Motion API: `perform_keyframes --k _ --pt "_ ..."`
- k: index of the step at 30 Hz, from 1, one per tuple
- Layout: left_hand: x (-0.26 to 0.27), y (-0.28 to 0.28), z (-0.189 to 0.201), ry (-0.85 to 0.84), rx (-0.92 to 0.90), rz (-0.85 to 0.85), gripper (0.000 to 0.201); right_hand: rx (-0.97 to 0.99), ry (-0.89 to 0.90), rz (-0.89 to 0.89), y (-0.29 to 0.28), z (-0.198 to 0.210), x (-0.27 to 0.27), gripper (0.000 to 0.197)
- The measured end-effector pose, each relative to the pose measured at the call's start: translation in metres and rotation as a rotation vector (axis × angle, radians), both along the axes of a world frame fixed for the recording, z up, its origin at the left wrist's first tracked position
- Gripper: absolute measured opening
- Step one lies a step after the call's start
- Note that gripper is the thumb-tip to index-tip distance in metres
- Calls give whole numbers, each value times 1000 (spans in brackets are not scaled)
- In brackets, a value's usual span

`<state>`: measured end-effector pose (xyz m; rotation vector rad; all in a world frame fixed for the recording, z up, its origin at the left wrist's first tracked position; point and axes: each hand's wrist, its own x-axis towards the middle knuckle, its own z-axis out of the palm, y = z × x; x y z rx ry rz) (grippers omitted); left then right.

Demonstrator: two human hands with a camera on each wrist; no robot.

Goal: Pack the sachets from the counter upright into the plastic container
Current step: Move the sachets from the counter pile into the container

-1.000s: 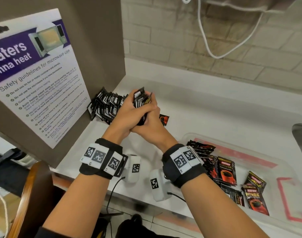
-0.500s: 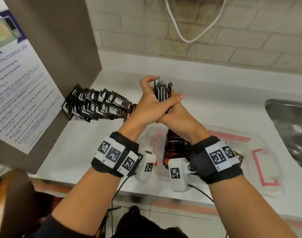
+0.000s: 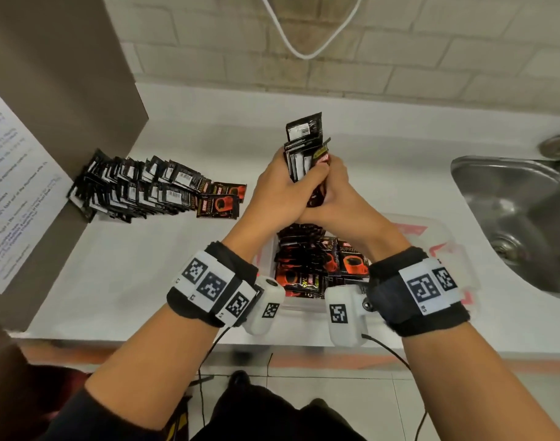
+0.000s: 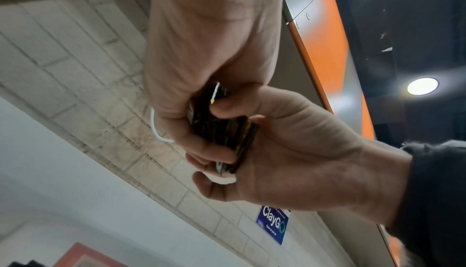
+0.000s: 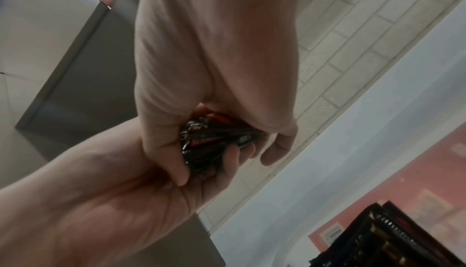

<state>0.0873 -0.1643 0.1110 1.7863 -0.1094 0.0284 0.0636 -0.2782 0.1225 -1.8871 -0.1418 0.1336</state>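
Sachet bundle (image 3: pixel 305 151) clamped between both hands' fingers (image 3: pixel 317 171) — upright.

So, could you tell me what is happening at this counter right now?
A person is packing coffee sachets into a clear plastic container. Both the left hand and the right hand grip one bundle of sachets, held upright above the container's far end. The container already holds sachets, some lying flat. A long pile of sachets waits on the white counter, leaning against a brown panel. A steel sink sits to the right.
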Motion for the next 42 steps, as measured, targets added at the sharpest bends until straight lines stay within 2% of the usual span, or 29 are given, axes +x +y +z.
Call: perform_keyframes --k 4,8,11,13,15,20,25,30,34,38,42 --pt "3 5 -6 16 -15 -7 42 -126 69 32 -11 3 -1 76" --pt "7 21 -8 21 7 -56 51 -206 186 149 -31 -4 0 84" --pt "10 38 -8 45 26 -53 52 -451 254 255 -43 -18 1 84" --pt "12 47 -9 68 41 -63 52 -648 202 250 -42 -30 1 71" --pt "12 53 -10 92 51 -104 52 -798 114 245 -35 -38 -1 68" --pt "11 57 -15 111 53 -183 43 -1248 -14 350 -18 -47 -7 112" --pt "8 58 -18 126 50 -294 48 -1522 -41 425 -11 -56 -8 124" --pt "7 62 -14 126 73 -356 50 -1587 -84 440 -10 -60 -11 121" --pt "6 64 -11 125 90 -409 50 -1507 -104 437 -13 -56 -7 99" --pt "5 68 -9 167 109 -487 59 -1329 -52 376 -22 -49 3 82" --pt "5 69 -10 160 230 -588 67 -1114 15 302 -33 -42 15 44"
